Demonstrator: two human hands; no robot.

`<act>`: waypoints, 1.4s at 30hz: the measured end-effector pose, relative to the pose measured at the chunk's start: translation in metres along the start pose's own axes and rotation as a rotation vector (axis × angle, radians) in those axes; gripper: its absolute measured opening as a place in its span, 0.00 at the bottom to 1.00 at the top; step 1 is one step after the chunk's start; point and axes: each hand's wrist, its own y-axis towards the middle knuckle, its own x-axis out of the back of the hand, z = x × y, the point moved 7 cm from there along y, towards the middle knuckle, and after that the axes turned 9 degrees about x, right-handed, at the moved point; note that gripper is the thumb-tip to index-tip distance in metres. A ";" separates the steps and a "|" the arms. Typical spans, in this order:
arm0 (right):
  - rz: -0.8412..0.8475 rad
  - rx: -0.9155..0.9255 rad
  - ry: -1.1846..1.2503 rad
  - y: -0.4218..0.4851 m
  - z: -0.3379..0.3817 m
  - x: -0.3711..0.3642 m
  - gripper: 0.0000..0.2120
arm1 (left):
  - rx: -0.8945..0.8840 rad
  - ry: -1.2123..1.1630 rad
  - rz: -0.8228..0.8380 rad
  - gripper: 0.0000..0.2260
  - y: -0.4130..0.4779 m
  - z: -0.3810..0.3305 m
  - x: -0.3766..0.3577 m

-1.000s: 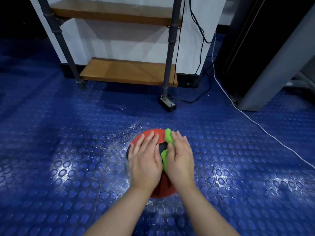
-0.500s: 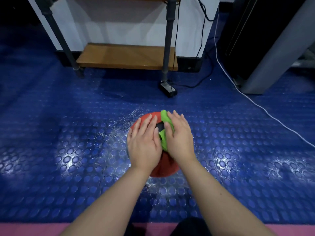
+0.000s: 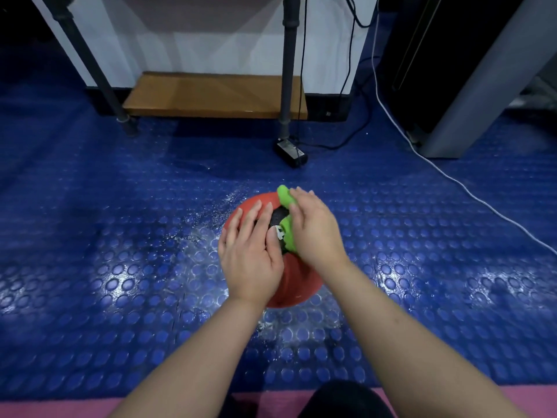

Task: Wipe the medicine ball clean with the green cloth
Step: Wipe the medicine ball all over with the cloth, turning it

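The right hand point(image 3: 316, 233) has slid a little farther up over the crown of the ball than half a second ago, carrying the crumpled bright green cloth point(image 3: 283, 195) with it, so a tuft of the cloth now pokes past the fingertips at the far edge. Between the two hands more of the ball's black patch shows than before, and a small white mark on it has come into sight beside the left thumb. The left hand point(image 3: 251, 254) has barely moved. The view itself sits about as it did half a second ago, lower than a second ago, with a pink mat point(image 3: 75, 408) along the bottom edge.

The round red rubber medicine ball point(image 3: 297, 286) rests on the blue studded rubber floor point(image 3: 120, 236), in the middle of a wet, glistening patch with fine droplets scattered toward the far left. Its red skin looks smooth and matte; the black panel lies on top.

The left hand lies flat on the ball's left upper side, fingers straight and slightly spread, holding nothing. The right hand presses the cloth against the ball's right upper side with its palm, fingers close together and nearly straight, following the curve.

Beyond, a wooden bottom shelf point(image 3: 211, 95) sits just above the floor between dark metal posts.
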 end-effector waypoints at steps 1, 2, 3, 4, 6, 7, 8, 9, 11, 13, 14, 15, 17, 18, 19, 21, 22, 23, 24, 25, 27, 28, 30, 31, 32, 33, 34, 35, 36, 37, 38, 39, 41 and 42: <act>0.029 -0.105 0.025 0.009 -0.012 0.002 0.16 | -0.001 -0.008 0.001 0.21 -0.001 0.001 0.000; 0.056 -0.236 0.048 0.017 -0.026 0.006 0.15 | -0.004 -0.015 0.004 0.21 -0.001 0.001 0.000; 0.077 -0.361 0.085 0.022 -0.037 0.010 0.15 | -0.013 -0.021 0.014 0.21 -0.001 0.000 0.000; 0.087 -0.455 0.128 0.025 -0.047 0.011 0.14 | -0.025 -0.023 0.024 0.21 -0.001 0.000 -0.001; 0.070 -0.489 0.134 0.023 -0.049 0.011 0.14 | -0.050 -0.033 0.032 0.21 0.000 -0.001 -0.002; 0.033 -0.422 0.083 0.019 -0.041 0.011 0.14 | -0.059 -0.040 0.033 0.21 0.002 0.000 -0.001; -0.023 -0.286 0.015 0.011 -0.025 0.009 0.14 | -0.067 -0.046 0.036 0.21 0.005 0.002 0.000; -0.053 -0.105 -0.054 0.001 -0.004 0.004 0.15 | -0.074 -0.054 0.040 0.21 0.009 0.004 0.000; -0.002 0.171 -0.143 -0.023 0.029 -0.014 0.20 | -0.080 -0.092 0.061 0.21 0.017 0.012 0.001; 0.077 0.248 -0.135 -0.028 0.032 -0.023 0.24 | -0.097 -0.132 0.084 0.21 0.021 0.020 0.002; 0.099 0.239 -0.121 -0.023 0.027 -0.023 0.24 | -0.107 -0.150 0.082 0.21 0.021 0.022 0.004; 0.105 0.197 -0.102 -0.016 0.021 -0.021 0.23 | -0.108 -0.167 0.073 0.21 0.022 0.023 0.006; 0.060 0.020 -0.041 0.006 0.004 -0.013 0.18 | -0.070 -0.194 0.056 0.21 0.025 0.025 0.008; 0.050 -0.113 0.005 0.018 -0.011 -0.010 0.17 | -0.045 -0.201 0.057 0.21 0.027 0.025 0.008; 0.060 -0.244 0.043 0.028 -0.027 -0.007 0.16 | -0.026 -0.203 0.060 0.20 0.029 0.024 0.008; 0.115 -0.423 0.121 0.039 -0.047 -0.002 0.16 | -0.013 -0.192 0.069 0.20 0.029 0.023 0.008; 0.123 -0.461 0.135 0.038 -0.051 0.002 0.16 | -0.017 -0.189 0.071 0.20 0.028 0.023 0.008; 0.108 -0.462 0.150 0.034 -0.047 0.006 0.16 | -0.026 -0.189 0.069 0.20 0.027 0.022 0.008; 0.070 -0.421 0.160 0.025 -0.038 0.007 0.16 | -0.038 -0.194 0.069 0.20 0.027 0.022 0.008; 0.001 -0.336 0.148 0.012 -0.026 0.009 0.15 | -0.051 -0.205 0.074 0.19 0.027 0.023 0.008; -0.084 -0.035 0.060 -0.018 0.010 0.004 0.17 | -0.075 -0.241 0.096 0.19 0.027 0.028 0.008; -0.090 0.067 0.043 -0.030 0.017 -0.001 0.18 | -0.090 -0.261 0.106 0.19 0.028 0.032 0.009; -0.046 0.072 0.058 -0.028 0.008 -0.005 0.19 | -0.120 -0.304 0.114 0.19 0.025 0.040 0.012; -0.028 -0.013 0.081 -0.021 -0.006 -0.005 0.18 | -0.129 -0.321 0.108 0.19 0.023 0.042 0.013; -0.009 -0.135 0.095 -0.012 -0.020 -0.003 0.18 | -0.126 -0.334 0.100 0.20 0.020 0.044 0.015; 0.016 -0.259 0.103 -0.004 -0.032 -0.001 0.18 | -0.113 -0.347 0.097 0.20 0.017 0.046 0.015; 0.045 -0.352 0.114 0.002 -0.039 0.000 0.18 | -0.097 -0.358 0.097 0.20 0.015 0.049 0.016; 0.067 -0.393 0.126 0.005 -0.042 -0.002 0.18 | -0.090 -0.368 0.100 0.20 0.014 0.052 0.018; 0.080 -0.392 0.125 0.005 -0.041 -0.005 0.18 | -0.088 -0.379 0.107 0.20 0.015 0.055 0.021; 0.075 -0.370 0.118 0.002 -0.036 -0.007 0.19 | -0.092 -0.389 0.119 0.19 0.018 0.059 0.024; 0.049 -0.333 0.116 -0.004 -0.030 -0.009 0.19 | -0.089 -0.397 0.139 0.18 0.022 0.061 0.029; 0.012 -0.287 0.117 -0.012 -0.023 -0.011 0.19 | -0.064 -0.394 0.167 0.17 0.027 0.063 0.033; -0.070 -0.193 0.124 -0.030 -0.010 -0.017 0.20 | 0.053 -0.303 0.247 0.19 0.037 0.062 0.032; -0.102 -0.140 0.129 -0.040 -0.002 -0.021 0.20 | 0.117 -0.221 0.289 0.25 0.039 0.063 0.027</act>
